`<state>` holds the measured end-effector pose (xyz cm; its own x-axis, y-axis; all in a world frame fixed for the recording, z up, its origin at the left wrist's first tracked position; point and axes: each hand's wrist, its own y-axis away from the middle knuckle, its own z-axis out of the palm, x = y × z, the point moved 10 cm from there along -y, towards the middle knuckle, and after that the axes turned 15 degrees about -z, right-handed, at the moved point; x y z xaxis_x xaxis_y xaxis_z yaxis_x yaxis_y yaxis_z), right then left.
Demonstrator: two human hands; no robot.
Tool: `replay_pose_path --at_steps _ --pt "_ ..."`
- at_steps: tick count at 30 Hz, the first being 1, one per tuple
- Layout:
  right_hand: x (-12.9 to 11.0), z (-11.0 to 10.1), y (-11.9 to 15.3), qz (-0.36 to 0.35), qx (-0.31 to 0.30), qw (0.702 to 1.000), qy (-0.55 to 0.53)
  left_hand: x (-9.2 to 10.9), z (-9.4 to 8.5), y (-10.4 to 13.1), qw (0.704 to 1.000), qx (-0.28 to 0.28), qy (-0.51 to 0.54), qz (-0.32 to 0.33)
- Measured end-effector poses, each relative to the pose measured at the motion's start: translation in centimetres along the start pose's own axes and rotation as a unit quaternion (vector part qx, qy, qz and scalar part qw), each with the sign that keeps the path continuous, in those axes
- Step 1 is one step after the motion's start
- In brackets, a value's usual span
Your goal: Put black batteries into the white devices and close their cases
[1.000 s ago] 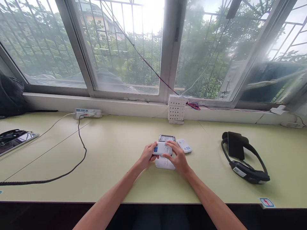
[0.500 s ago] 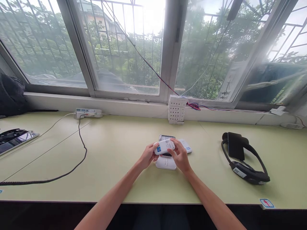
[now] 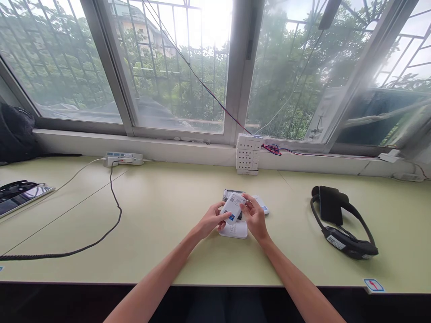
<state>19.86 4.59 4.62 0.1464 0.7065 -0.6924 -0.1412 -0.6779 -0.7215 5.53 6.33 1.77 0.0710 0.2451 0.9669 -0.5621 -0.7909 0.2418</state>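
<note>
A white rounded slab [image 3: 233, 207], blue-marked at one end, is held aslant, apparently above a white shell [image 3: 233, 230].

White, blue and black on a pale yellow-green bench [image 3: 161, 211]
The held device [image 3: 233, 207] is white, with a bright blue patch and dark speckled code marks; the white cover [image 3: 233, 231] below it bears fine dark print. The device to the right [image 3: 264, 206] is white with a blue patch. The headset [image 3: 353, 245] is black with a white label [image 3: 336, 241], the cable [image 3: 118, 207] black, the block [image 3: 248, 154] white with rows of dark squares, the wires [image 3: 272, 149] red and blue.
</note>
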Motion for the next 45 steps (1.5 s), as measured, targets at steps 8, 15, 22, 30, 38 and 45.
replay_pose_path --at_steps 8,15,22,30,38,45 --pt "-0.4 1.2 0.2 0.014 -0.047 0.999 -0.005 0.6 -0.4 0.2 0.999 0.033 0.002 0.023" --pt "-1.1 2.4 0.5 0.028 -0.103 0.994 -0.003 0.9 -0.1 0.5 0.999 0.026 0.000 0.038" --pt "-0.7 1.9 0.6 0.041 -0.094 0.994 0.022 0.8 1.6 1.0 0.999 -0.027 -0.037 0.007" --pt "-0.6 2.8 1.0 0.088 -0.113 0.989 -0.047 0.7 1.2 0.9 0.999 -0.001 -0.054 -0.001" --pt "0.2 2.8 1.4 0.133 -0.108 0.983 -0.068 1.0 1.3 1.1 0.997 0.014 -0.071 -0.005" --pt "0.8 3.1 1.6 0.139 -0.119 0.981 -0.067 -0.1 0.8 0.7 0.997 0.023 -0.068 -0.034"
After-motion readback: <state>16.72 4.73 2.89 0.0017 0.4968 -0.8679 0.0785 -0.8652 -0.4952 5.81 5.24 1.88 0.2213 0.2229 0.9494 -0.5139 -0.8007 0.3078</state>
